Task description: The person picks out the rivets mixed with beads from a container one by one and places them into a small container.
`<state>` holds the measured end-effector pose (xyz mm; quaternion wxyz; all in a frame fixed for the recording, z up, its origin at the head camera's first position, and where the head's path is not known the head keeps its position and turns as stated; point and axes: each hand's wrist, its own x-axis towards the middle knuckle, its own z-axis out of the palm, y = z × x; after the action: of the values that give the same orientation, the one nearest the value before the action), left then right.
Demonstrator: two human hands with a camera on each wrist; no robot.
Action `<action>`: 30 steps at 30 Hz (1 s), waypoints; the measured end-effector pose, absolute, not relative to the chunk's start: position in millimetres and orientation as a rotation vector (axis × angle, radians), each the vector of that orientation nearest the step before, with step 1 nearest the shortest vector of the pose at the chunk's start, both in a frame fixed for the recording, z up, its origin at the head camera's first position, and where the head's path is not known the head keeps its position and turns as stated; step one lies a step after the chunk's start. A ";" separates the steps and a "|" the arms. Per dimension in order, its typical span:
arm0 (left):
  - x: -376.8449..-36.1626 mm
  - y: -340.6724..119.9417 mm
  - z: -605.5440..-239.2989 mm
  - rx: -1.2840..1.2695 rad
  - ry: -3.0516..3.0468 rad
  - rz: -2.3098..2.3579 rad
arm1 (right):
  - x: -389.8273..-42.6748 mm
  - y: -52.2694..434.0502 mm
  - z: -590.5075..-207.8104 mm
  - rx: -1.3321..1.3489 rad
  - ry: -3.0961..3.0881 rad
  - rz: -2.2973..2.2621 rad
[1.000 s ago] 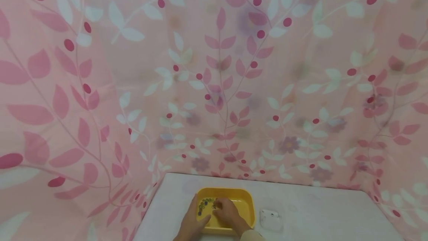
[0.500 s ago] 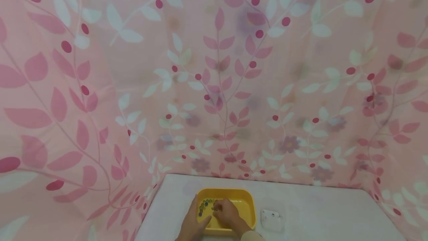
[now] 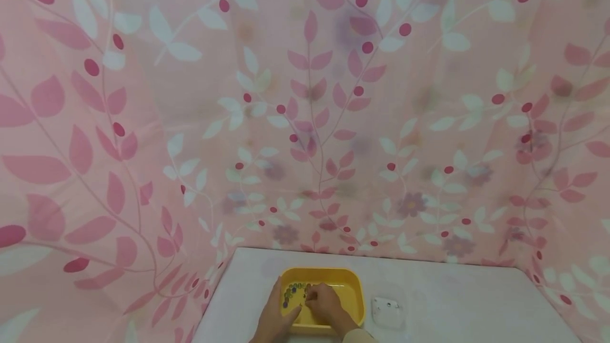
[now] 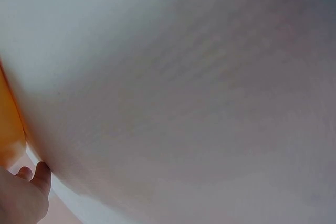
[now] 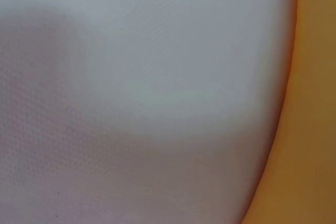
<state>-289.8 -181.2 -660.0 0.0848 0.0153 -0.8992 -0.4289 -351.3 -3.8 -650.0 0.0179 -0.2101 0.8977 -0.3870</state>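
In the head view a yellow tray stands on a white-covered table. Small glass marbles, greenish and blue, form a curved row along its left and far sides. My left hand rests at the tray's left wall, fingers fairly straight along the outside and thumb over the inside. My right hand reaches into the tray with fingers curled, seeming to pinch a small marble at the end of the row; the fingertips partly hide it. The left wrist view shows part of my left hand beside the orange-looking tray wall.
A clear shallow plastic container with a few small items lies right of the tray. The white table extends to the right. Pink leaf-patterned curtain hangs behind and on both sides. The right wrist view holds mostly cloth and the tray's wall.
My right fingers shift slightly within the tray near the end of the row. The left hand and tray stay in place, and the head view tilts a little.
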 end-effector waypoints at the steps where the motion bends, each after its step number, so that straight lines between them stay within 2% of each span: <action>1: -290.1 -181.2 -660.5 0.051 -2.684 -1.279 | -351.0 -3.4 -649.8 -0.655 2.789 -1.216; 14: -288.5 -178.3 -656.4 0.140 -2.723 -1.352 | -348.5 -0.2 -648.8 -0.622 2.766 -1.297; 22: -288.5 -180.1 -656.3 0.107 -2.718 -1.318 | -351.9 0.9 -646.4 -0.532 2.639 -1.309; 30: -287.7 -179.8 -656.5 0.092 -2.711 -1.320 | -351.3 3.5 -646.4 -0.582 2.632 -1.331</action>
<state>-287.7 -179.8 -656.5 0.0624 0.0303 -0.8969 -0.4368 -351.3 3.5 -646.4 0.0673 -0.1933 0.8735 -0.4417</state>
